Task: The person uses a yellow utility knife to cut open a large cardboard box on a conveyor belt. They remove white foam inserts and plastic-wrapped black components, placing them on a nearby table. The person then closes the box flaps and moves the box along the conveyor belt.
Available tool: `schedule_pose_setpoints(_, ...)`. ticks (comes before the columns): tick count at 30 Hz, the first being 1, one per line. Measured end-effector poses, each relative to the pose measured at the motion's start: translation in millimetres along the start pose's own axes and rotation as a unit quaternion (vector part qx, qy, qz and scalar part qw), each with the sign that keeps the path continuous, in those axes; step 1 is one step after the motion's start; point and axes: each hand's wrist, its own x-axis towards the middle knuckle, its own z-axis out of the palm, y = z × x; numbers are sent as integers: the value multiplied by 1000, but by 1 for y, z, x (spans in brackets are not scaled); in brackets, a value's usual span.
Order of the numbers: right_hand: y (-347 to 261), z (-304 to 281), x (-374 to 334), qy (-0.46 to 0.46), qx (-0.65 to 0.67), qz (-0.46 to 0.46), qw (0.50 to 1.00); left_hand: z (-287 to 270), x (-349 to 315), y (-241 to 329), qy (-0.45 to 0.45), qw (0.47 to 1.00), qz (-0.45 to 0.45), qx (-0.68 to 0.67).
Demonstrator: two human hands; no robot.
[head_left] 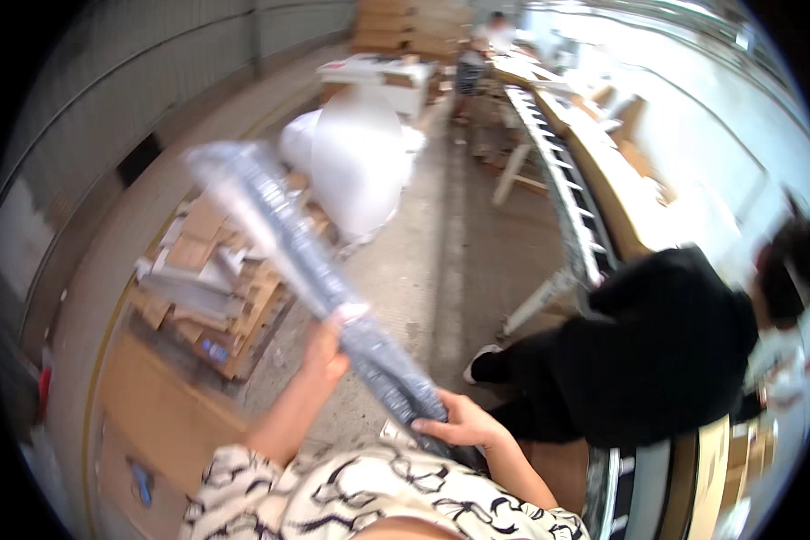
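Note:
A long, slim package (382,360) in shiny clear plastic, dark grey or black inside with a pale strip along one side, slants across in front of me. Its far end points to the upper left and is smeared by motion. My left hand (324,351) is closed around it near the middle. Closer to my body, my right hand (459,421) grips the lower part, thumb on top and fingers behind. The near end is partly hidden by my right hand and arm.
A roller conveyor (558,171) carrying long cartons runs along the right. A person in black (666,351) stands close at my right; another (472,67) is far off. Left lie a pallet of cardboard scraps (198,243), a large white sack (360,162) and flat cardboard (162,387).

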Motion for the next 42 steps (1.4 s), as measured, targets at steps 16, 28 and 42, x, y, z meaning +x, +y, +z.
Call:
schedule_pose_setpoints(16,-8,-402,447,231,-34,-82,969,197,595,-12,-13,999,13,27)
schedule_pose_setpoints(28,-32,-710,708,548,-195,-195,790,461,966,-12,-295,939,77,162)
schedule_pose_setpoints(42,-58,-1109,969,529,-226,-346,741,684,1369,-14,-502,651,215,528)
